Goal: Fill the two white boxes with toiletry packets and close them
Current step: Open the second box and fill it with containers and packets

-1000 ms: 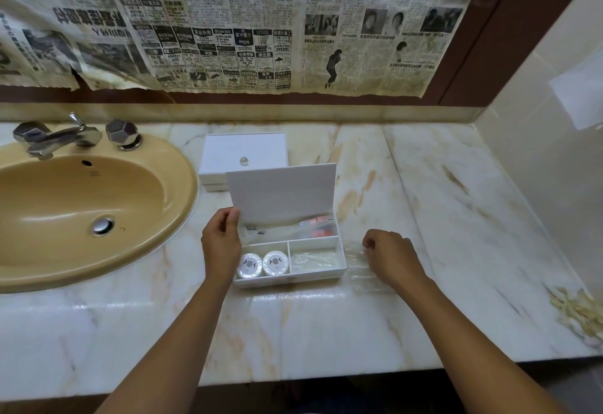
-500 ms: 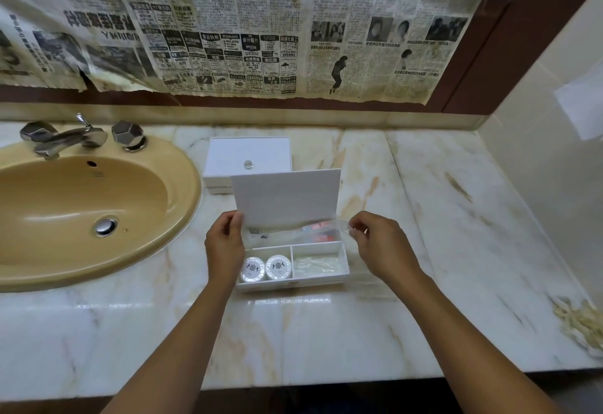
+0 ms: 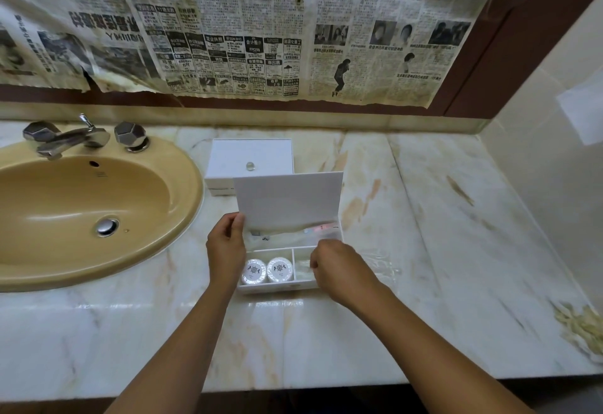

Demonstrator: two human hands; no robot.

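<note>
An open white box [image 3: 277, 287] sits mid-counter with its lid [image 3: 288, 200] tilted up. My left hand [image 3: 226, 249] pinches the lid's lower left corner. Two round white soaps [image 3: 266, 270] lie in the front left compartment. A packet with a red part [image 3: 321, 227] lies in the back compartment. My right hand [image 3: 339, 267] hovers over the front right compartment, fingers curled on a clear plastic packet [image 3: 380, 260] that trails off to the right over the box's edge. A second white box [image 3: 228, 156], closed, with a small clear knob, stands just behind.
A tan sink [image 3: 182, 205] with a chrome tap [image 3: 65, 138] lies to the left. Newspaper covers the mirror behind. A tiled wall [image 3: 554, 169] bounds the right side. Yellowish scraps [image 3: 584, 329] lie near the counter's front right edge.
My right hand picked the clear packet up from the counter right of the box and carried it left, over the front right compartment. My left hand stays on the lid.
</note>
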